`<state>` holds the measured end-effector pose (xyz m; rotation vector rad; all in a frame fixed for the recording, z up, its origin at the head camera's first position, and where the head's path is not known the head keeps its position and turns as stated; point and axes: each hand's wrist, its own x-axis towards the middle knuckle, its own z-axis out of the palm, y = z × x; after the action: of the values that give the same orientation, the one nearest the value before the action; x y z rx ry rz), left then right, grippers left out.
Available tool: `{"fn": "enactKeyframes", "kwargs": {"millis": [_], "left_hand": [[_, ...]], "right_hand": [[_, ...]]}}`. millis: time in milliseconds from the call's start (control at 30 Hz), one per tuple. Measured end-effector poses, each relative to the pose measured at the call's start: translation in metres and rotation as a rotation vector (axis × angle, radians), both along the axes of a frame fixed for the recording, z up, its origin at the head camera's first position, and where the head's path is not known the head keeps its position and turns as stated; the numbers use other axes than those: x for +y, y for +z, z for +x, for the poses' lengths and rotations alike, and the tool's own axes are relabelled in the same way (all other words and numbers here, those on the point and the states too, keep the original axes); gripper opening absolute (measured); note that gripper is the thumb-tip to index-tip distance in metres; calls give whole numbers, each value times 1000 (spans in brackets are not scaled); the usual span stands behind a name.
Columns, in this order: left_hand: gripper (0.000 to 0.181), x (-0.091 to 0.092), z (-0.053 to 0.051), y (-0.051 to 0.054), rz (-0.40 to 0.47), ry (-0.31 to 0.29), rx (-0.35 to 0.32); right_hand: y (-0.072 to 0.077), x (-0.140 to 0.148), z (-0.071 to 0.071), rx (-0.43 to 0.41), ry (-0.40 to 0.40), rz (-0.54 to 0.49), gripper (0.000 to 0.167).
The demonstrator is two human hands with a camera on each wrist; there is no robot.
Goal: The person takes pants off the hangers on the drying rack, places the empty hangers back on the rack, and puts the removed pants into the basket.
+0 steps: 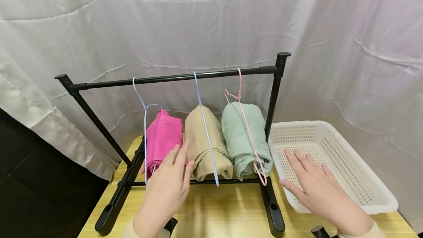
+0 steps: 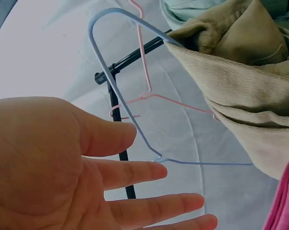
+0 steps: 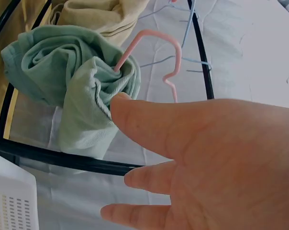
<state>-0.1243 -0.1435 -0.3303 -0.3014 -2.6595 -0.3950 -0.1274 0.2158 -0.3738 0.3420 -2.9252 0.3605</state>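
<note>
Three folded garments hang over wire hangers on a black rack (image 1: 172, 79): a bright pink garment (image 1: 166, 135), a beige garment (image 1: 203, 139) and a mint-green garment (image 1: 244, 131). Blue hangers (image 1: 205, 127) carry the pink and beige ones; a pink hanger (image 1: 247, 124) carries the green. My left hand (image 1: 170, 179) is raised with its fingers extended, in front of the pink and beige garments; whether it touches them I cannot tell. Over the white basket (image 1: 360, 164), my right hand (image 1: 314, 186) spreads its fingers and holds nothing. The right wrist view shows the green garment (image 3: 94, 91) beyond its thumb.
The rack's black feet (image 1: 272, 208) stand on a wooden table (image 1: 224, 208), with the perforated basket just right of them. A pale curtain (image 1: 185, 28) hangs behind everything. Dark cloth (image 1: 43, 179) lies beyond the table's left edge.
</note>
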Motion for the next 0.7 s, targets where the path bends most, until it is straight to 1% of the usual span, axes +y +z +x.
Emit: {"fn": "enactKeyframes", "kwargs": {"millis": [100, 233, 300, 400, 500, 700], "left_hand": [[52, 2, -1, 3, 8, -16, 33], [51, 7, -4, 8, 22, -51, 76], [52, 9, -6, 11, 30, -61, 89], [51, 11, -7, 17, 37, -76, 126], [51, 14, -10, 24, 52, -103, 155], [54, 23, -16, 39, 66, -133, 153]], "right_hand": [[0, 2, -3, 27, 28, -4, 80], [1, 5, -9, 92, 99, -57, 74], [1, 6, -13, 106, 130, -90, 72], [2, 7, -17, 94, 147, -122, 70], [3, 10, -21, 71, 142, -145, 69], [4, 16, -26, 46, 142, -161, 69]]}}
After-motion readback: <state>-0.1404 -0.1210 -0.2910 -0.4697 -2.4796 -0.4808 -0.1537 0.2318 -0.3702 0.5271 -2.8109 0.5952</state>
